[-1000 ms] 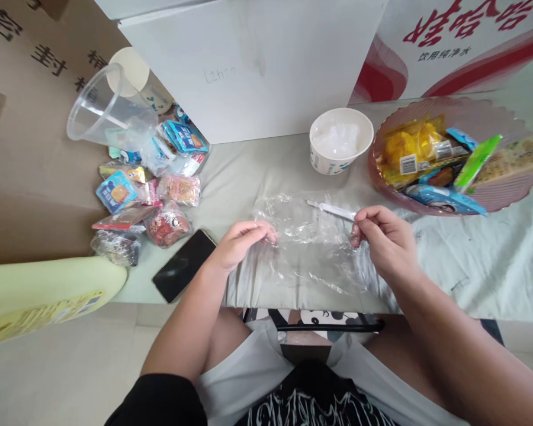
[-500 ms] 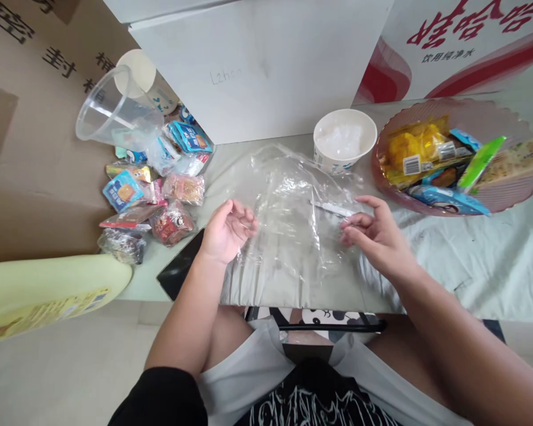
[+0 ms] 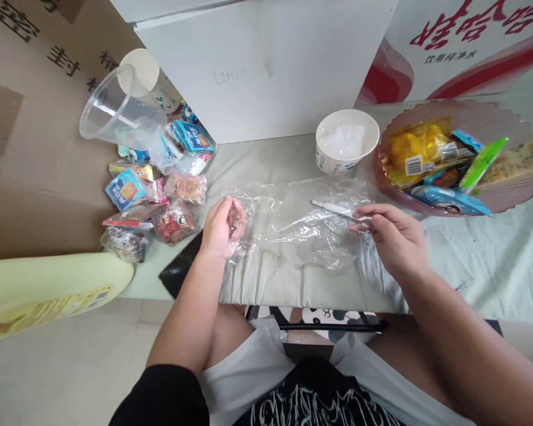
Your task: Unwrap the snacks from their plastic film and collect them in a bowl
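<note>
A thin, clear plastic bag (image 3: 288,222) stretches between my two hands over the pale cloth. My left hand (image 3: 224,228) curls around the bag's left end, and the film shows over its fingers. At the other end, my right hand (image 3: 393,236) pinches the film between thumb and fingers. Just left of the right fingertips is a narrow white strip (image 3: 333,207), blade-like in shape; I cannot tell whether it lies under the film or is held with it. A paper bowl (image 3: 346,145) with crumpled, whitish clear plastic inside stands behind the bag.
To the right, a pink scalloped bowl (image 3: 384,171) holds several wrapped snacks. More wrapped snacks (image 3: 160,195) lie in a heap at left, beside a clear plastic cup (image 3: 111,118). White boxes (image 3: 266,77) stand behind. A black object (image 3: 177,269) lies by my left forearm.
The bag has been pulled flatter and wider, its far edge coming nearer to me. My left fingers have closed on its end; my right hand has shifted slightly right.
</note>
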Demonstrator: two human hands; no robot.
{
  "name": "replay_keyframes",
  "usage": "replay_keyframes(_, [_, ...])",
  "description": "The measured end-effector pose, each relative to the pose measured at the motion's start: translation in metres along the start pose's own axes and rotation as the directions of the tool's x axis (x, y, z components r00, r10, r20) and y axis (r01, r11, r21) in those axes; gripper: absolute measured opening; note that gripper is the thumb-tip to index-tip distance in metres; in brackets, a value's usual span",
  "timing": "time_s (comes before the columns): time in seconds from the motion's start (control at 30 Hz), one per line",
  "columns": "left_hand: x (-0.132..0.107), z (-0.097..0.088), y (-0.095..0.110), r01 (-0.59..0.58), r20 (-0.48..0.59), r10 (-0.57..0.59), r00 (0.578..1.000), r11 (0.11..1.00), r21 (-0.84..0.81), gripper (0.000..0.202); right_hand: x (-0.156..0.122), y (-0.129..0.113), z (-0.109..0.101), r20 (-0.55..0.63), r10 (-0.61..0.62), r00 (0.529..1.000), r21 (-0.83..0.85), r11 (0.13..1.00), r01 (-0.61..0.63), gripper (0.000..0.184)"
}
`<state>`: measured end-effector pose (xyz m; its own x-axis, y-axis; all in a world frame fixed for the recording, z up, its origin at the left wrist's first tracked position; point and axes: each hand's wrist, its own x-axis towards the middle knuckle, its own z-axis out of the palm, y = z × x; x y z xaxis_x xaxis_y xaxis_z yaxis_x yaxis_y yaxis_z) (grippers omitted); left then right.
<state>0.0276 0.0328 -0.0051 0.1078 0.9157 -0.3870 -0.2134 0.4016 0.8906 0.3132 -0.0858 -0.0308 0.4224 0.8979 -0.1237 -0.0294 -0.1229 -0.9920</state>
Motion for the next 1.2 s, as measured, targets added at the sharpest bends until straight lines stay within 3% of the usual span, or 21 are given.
replay_keyframes(0.07, [0.001,-0.001,0.0,-0.005,-0.001,0.005,1.0,1.0,0.006,0.04,-0.001,0.0,0.0,0.011,-0.031,0.999,-0.034,0.999,0.031,0.013])
replay_keyframes(0.2, [0.003,-0.003,0.0,-0.03,-0.077,0.032,0.997,0.999,0.027,0.032,0.0,-0.004,0.0,-0.113,-0.082,0.99,-0.04,0.996,0.078,0.021])
replay_keyframes(0.3, [0.003,-0.004,0.0,-0.138,-0.114,0.144,0.983,0.989,0.059,0.037,0.002,-0.005,-0.002,-0.124,-0.046,0.991,-0.003,0.999,0.046,0.017])
replay_keyframes(0.43, [-0.002,-0.008,0.0,-0.242,-0.076,0.248,0.966,0.967,0.084,0.025,0.003,-0.005,-0.01,-0.01,-0.056,0.998,-0.052,0.997,0.055,0.004])
replay_keyframes(0.57, [-0.006,-0.021,-0.002,-0.295,0.064,0.288,0.955,0.93,0.221,0.027,0.002,-0.006,-0.018,0.146,-0.146,0.978,-0.276,0.944,0.182,0.018])
replay_keyframes(0.67, [-0.007,-0.031,-0.004,-0.399,0.137,0.382,0.914,0.786,0.471,0.039,0.003,-0.007,-0.019,0.234,-0.299,0.925,-0.4,0.838,0.372,0.032])
replay_keyframes(0.8, [-0.009,-0.039,-0.004,-0.514,0.256,0.517,0.817,0.452,0.729,0.012,0.004,-0.005,-0.015,0.207,-0.46,0.864,-0.567,0.663,0.489,0.012])
replay_keyframes(0.87, [-0.011,-0.04,-0.003,-0.57,0.285,0.591,0.754,0.375,0.731,0.008,0.003,-0.005,-0.014,0.148,-0.535,0.832,-0.579,0.635,0.512,0.008])
replay_keyframes(0.93, [-0.014,-0.041,0.0,-0.617,0.279,0.636,0.719,0.401,0.677,0.013,0.0,-0.008,-0.015,0.091,-0.589,0.803,-0.571,0.629,0.527,0.006])
replay_keyframes(1.0, [-0.018,-0.039,0.002,-0.647,0.276,0.62,0.734,0.514,0.563,0.027,-0.004,-0.014,-0.016,0.091,-0.619,0.78,-0.534,0.63,0.563,0.007])
replay_keyframes(1.1, [-0.025,-0.034,0.004,-0.524,0.253,0.461,0.85,0.791,0.316,0.047,-0.011,-0.021,-0.017,0.169,-0.594,0.787,-0.393,0.691,0.606,0.008])
replay_keyframes(1.17, [-0.027,-0.03,0.006,-0.331,0.204,0.292,0.935,0.922,0.2,0.051,-0.015,-0.023,-0.017,0.202,-0.456,0.867,-0.272,0.824,0.497,0.008])
replay_keyframes(1.2, [-0.027,-0.028,0.006,-0.239,0.168,0.213,0.963,0.958,0.16,0.05,-0.016,-0.024,-0.017,0.21,-0.338,0.917,-0.213,0.9,0.38,0.008])
